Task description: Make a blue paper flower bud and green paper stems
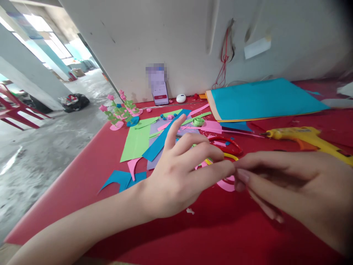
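both hands (pixel 234 173) pinch pink strip (pixel 225 185) between them

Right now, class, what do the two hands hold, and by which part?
Left hand and right hand pinch a pink paper strip together at its top, fingertips meeting.

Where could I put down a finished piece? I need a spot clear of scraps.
Bare red table lies left of the blue scraps, and near the front edge under both hands. Crowded: around the scissors, green sheet and glue gun.
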{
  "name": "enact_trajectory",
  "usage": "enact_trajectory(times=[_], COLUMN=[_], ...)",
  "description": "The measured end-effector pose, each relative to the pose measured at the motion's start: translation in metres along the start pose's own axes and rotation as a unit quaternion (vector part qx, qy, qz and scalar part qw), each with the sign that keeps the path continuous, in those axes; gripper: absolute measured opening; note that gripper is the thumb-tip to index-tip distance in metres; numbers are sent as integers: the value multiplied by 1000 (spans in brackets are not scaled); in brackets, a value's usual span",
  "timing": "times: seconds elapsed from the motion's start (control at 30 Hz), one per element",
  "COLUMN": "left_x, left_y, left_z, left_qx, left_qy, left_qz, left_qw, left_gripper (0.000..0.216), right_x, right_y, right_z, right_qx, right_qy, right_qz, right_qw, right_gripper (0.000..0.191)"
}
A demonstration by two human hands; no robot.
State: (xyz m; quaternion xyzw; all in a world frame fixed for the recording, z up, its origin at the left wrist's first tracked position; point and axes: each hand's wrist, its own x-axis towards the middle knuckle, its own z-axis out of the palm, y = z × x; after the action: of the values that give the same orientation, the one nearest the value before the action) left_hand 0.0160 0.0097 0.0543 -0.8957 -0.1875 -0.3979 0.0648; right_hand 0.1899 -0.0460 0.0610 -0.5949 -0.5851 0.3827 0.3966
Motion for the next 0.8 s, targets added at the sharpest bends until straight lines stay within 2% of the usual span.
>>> enact_trajectory(times=[0.1,0.2,0.4,0.53,0.67,0.8], left_x=[1,0,1,2,3,5], left_y=[1,1,3,2,0,-3], left_z=[-1,-3,-6,-5,-4,-7], left_qx=[-13,-21,-39,-38,-52,-83], left_qy=[-7,-13,-8,-2,6,13], left_qz=[-10,-22,-36,-30,-41,-59], left_qw=[1000,999,999,999,998,995], left_gripper=[15,13,8,9,9,12], right_x=[-4,-3,2,4,4,4], right_y=[4,5,4,7,7,4], right_z=[1,0,0,0,-1,-3], right_qx=[-91,-141,-39,-7,-33,-135], right_qy=[68,78,16,-3,20,61], right_qz=[-108,-175,-87,-63,-111,-198], right_qw=[988,971,995,998,993,969], right_gripper=[5,9,7,6,10,22])
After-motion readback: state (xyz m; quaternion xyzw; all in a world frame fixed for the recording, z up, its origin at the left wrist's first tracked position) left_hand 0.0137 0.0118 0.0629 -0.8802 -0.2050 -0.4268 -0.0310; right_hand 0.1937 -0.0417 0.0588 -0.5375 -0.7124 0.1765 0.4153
